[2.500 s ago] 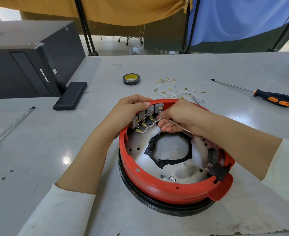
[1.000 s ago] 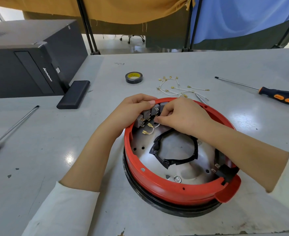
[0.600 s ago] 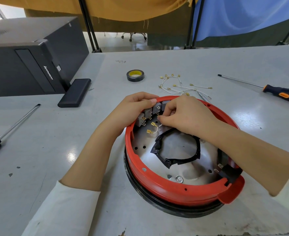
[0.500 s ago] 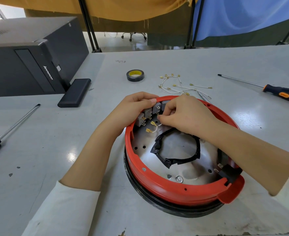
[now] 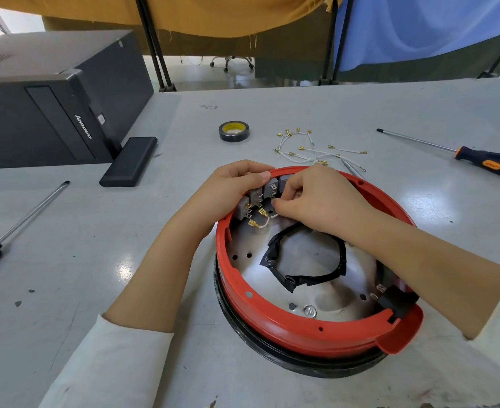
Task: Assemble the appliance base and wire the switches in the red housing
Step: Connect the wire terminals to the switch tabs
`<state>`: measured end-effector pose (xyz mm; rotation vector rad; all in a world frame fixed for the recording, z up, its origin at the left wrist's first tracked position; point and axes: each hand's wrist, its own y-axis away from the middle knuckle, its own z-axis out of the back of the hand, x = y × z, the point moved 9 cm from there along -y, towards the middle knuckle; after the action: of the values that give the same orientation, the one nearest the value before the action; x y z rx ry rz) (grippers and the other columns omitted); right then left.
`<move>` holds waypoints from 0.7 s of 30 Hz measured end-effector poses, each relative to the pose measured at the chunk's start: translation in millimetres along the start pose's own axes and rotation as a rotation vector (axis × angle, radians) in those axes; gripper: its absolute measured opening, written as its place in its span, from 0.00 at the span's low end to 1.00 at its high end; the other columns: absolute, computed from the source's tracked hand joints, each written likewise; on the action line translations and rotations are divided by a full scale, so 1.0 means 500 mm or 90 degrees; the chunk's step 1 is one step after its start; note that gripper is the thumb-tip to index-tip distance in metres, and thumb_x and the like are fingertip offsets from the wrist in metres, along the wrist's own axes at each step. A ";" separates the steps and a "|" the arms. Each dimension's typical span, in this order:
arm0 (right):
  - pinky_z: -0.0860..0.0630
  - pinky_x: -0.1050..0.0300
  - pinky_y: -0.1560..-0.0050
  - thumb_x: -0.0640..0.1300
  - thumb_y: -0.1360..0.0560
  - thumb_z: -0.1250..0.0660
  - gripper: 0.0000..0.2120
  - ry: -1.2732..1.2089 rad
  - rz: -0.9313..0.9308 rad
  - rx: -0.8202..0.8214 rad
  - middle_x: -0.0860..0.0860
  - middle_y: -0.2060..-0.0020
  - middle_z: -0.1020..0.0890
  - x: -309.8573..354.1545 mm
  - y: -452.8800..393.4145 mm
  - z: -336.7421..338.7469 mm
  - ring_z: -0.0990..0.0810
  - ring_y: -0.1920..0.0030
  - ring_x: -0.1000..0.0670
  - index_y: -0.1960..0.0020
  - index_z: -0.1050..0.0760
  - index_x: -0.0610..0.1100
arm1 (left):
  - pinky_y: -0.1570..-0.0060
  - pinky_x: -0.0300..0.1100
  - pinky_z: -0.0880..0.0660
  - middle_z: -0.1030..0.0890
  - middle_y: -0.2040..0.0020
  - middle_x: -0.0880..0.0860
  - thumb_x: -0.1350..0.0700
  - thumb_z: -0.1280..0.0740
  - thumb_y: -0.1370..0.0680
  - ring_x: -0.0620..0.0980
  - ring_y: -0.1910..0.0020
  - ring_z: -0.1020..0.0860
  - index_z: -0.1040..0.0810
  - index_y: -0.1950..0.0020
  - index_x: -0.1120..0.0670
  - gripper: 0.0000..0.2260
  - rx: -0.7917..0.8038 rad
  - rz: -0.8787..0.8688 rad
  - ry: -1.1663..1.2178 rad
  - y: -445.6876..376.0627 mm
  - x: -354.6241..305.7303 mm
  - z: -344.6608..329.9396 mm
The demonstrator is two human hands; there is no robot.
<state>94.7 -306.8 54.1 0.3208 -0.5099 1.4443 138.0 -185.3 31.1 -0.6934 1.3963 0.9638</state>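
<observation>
The round red housing [image 5: 287,328] lies open side up on the grey table, on a black ring [image 5: 301,366]. A row of grey switches [image 5: 256,197] sits inside its far rim. My left hand [image 5: 231,187] curls over that rim and holds it by the switches. My right hand [image 5: 316,198] reaches into the housing and pinches a short white wire [image 5: 262,222] with brass terminals, right at the switch tabs. A loop wrapped in black tape [image 5: 301,266] lies on the metal floor plate [image 5: 251,275].
Loose white wires with brass terminals [image 5: 310,150] lie beyond the housing, beside a black tape roll [image 5: 234,131]. An orange-handled screwdriver [image 5: 478,157] lies far right and a long one [image 5: 21,219] at left. A black computer case [image 5: 42,101] and a black slab [image 5: 129,164] stand at left.
My right hand has drawn in closer to the switches and its fingers have worked the wire end nearer the tabs. The left hand keeps its hold on the rim.
</observation>
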 end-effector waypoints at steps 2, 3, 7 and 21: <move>0.34 0.60 0.71 0.50 0.32 0.30 0.09 0.001 0.000 -0.002 0.57 0.78 0.26 -0.001 0.000 -0.001 0.27 0.73 0.57 0.71 0.23 0.49 | 0.41 0.53 0.24 0.18 0.45 0.62 0.61 0.35 0.21 0.54 0.51 0.19 0.19 0.43 0.57 0.09 0.000 0.000 -0.001 0.000 0.000 0.000; 0.34 0.60 0.71 0.50 0.32 0.30 0.09 0.001 0.000 -0.004 0.57 0.78 0.26 -0.001 0.000 -0.002 0.27 0.73 0.57 0.70 0.23 0.49 | 0.42 0.53 0.24 0.18 0.45 0.62 0.60 0.35 0.21 0.54 0.51 0.19 0.19 0.43 0.57 0.09 0.000 0.000 -0.002 0.000 0.000 0.001; 0.33 0.60 0.70 0.50 0.32 0.31 0.09 0.002 -0.009 -0.003 0.57 0.76 0.25 -0.003 -0.001 -0.004 0.25 0.71 0.56 0.70 0.22 0.49 | 0.46 0.51 0.23 0.17 0.46 0.62 0.60 0.35 0.21 0.54 0.53 0.19 0.20 0.43 0.57 0.09 0.003 -0.001 0.004 -0.001 0.001 0.001; 0.37 0.61 0.71 0.53 0.29 0.34 0.09 0.075 -0.005 -0.013 0.58 0.71 0.23 0.008 0.001 0.001 0.25 0.65 0.57 0.66 0.24 0.52 | 0.44 0.50 0.24 0.17 0.46 0.61 0.60 0.34 0.22 0.53 0.52 0.19 0.20 0.41 0.59 0.10 0.002 0.001 0.013 -0.006 0.006 0.001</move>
<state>94.2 -303.6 56.5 0.2205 -0.4272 1.4403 140.8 -186.1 27.6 -0.7015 1.4161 0.9580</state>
